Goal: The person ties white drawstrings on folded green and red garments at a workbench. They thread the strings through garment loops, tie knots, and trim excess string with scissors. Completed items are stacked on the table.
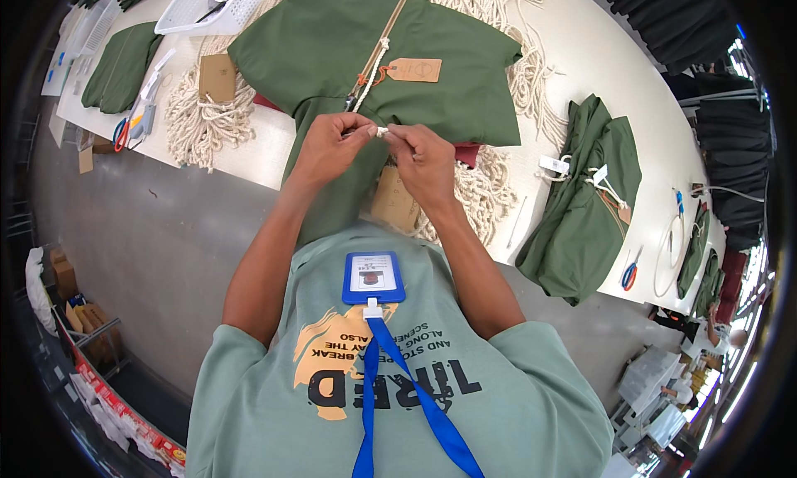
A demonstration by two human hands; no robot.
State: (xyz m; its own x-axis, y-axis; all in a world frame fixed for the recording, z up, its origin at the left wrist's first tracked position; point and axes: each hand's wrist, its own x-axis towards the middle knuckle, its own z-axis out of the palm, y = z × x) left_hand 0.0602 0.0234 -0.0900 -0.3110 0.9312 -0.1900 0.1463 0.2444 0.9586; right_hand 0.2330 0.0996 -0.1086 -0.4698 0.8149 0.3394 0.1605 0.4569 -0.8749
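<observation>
Here, left hand (336,150) and right hand (425,164) pinch white cord (382,132); green fabric (452,34) beneath.

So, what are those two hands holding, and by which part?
The left hand and right hand both pinch a white cord at a small, knot-like bit, over the green fabric. I can't tell whether that is its very end.

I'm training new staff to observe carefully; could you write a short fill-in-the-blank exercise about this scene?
Of the left hand and right hand, the number touching the knotted white cord is ____.
The cardboard hang tag lies on fabric coloured ____.
The badge holder's frame is coloured ____.
The white plastic basket sits in the picture's upper ____ part.

Missing words: two; green; blue; left.
</observation>
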